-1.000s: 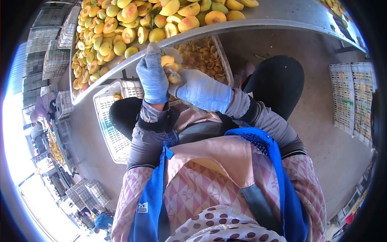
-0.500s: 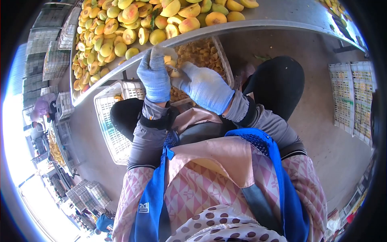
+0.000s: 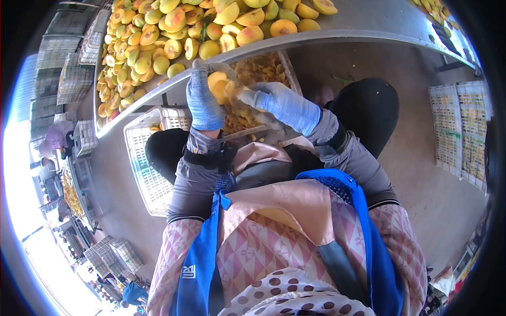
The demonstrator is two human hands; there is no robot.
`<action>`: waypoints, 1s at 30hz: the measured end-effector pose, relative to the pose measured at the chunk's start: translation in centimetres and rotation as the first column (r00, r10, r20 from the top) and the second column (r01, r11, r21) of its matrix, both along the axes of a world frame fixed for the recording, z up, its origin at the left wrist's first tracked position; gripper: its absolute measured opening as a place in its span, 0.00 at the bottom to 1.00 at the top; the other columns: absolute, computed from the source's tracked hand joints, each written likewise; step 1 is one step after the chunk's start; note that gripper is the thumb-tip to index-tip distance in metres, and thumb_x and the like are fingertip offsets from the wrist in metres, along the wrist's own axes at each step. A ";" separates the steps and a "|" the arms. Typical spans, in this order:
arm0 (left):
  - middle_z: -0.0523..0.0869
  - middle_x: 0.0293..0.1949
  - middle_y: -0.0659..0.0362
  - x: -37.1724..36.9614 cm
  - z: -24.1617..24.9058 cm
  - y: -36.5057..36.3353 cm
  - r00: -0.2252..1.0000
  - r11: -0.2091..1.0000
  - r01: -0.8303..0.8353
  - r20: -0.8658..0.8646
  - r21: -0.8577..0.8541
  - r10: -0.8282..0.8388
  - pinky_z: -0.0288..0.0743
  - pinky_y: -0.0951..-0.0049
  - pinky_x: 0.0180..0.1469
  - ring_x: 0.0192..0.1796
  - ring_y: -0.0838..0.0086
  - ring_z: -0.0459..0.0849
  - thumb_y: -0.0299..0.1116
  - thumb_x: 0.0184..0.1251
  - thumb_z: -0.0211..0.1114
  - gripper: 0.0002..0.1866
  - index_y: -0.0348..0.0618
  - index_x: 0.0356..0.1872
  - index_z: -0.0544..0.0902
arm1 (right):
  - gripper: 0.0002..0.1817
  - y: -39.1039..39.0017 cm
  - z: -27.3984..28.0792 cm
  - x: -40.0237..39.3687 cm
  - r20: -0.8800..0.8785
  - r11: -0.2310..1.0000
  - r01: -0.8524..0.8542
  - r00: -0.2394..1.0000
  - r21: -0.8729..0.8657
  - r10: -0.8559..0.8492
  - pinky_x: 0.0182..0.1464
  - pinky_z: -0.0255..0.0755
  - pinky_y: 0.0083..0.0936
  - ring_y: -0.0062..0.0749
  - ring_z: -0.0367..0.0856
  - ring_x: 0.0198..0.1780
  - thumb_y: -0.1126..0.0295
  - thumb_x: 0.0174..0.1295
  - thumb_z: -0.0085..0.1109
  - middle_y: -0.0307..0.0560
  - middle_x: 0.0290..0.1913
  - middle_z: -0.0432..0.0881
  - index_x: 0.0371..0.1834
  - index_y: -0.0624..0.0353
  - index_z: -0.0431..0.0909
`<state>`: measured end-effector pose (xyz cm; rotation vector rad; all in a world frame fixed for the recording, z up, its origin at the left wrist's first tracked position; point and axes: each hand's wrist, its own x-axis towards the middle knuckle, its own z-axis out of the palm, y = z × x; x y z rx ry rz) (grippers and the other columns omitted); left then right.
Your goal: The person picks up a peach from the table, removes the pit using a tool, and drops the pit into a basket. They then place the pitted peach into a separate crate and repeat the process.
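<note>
My left hand (image 3: pixel 204 102), in a blue knit glove, is closed around a yellow peach half (image 3: pixel 216 83) just below the metal table's edge. My right hand (image 3: pixel 290 108), gloved the same way, is closed with its fingertips beside the fruit. Motion blur at those fingertips hides what they hold, if anything. Under both hands is a crate (image 3: pixel 290 67) filled with yellow-orange peelings or scraps (image 3: pixel 256 69). Many halved peaches (image 3: pixel 158 45) lie heaped on the metal table (image 3: pixel 363 21) in front of me.
A white slatted crate (image 3: pixel 142 152) stands on the floor by my left knee. Stacked crates (image 3: pixel 459 131) are at the right, with more stacks (image 3: pixel 74 79) at the left. Another person (image 3: pixel 58 138) is far off at the left. The table's raised rim (image 3: pixel 316 35) curves across close ahead.
My right hand has shifted right and turned, its fingers now pointing left toward the fruit. My left hand has moved slightly right, and the peach half shows more fully.
</note>
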<state>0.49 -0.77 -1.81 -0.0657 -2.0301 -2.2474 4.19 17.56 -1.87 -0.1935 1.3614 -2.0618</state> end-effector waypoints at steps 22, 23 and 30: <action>0.83 0.54 0.54 -9.0 5.7 -17.4 0.918 0.156 -0.387 -0.363 -0.909 0.161 0.73 0.66 0.60 0.57 0.61 0.81 0.40 0.60 0.69 0.20 0.47 0.54 0.84 | 0.20 -3.0 -0.9 0.3 -0.667 0.637 0.447 0.730 0.628 0.145 0.30 0.75 0.49 0.61 0.82 0.29 0.54 0.66 0.59 0.63 0.24 0.81 0.43 0.63 0.74; 0.82 0.56 0.54 -11.4 5.4 -15.6 0.910 0.246 -0.414 -0.409 -0.877 0.071 0.72 0.65 0.61 0.59 0.61 0.80 0.40 0.60 0.69 0.21 0.48 0.55 0.83 | 0.20 -3.0 -0.9 0.2 -0.662 0.644 0.440 0.736 0.626 0.142 0.31 0.75 0.49 0.61 0.82 0.30 0.54 0.66 0.59 0.63 0.25 0.81 0.43 0.63 0.74; 0.83 0.53 0.46 -20.3 3.7 -6.0 0.940 0.178 -0.328 -0.301 -0.928 0.164 0.75 0.58 0.57 0.56 0.54 0.82 0.54 0.54 0.72 0.41 0.39 0.64 0.72 | 0.19 -2.7 0.1 -0.9 -0.589 0.631 0.404 0.801 0.663 0.106 0.33 0.74 0.49 0.62 0.82 0.32 0.56 0.66 0.60 0.64 0.28 0.81 0.45 0.63 0.73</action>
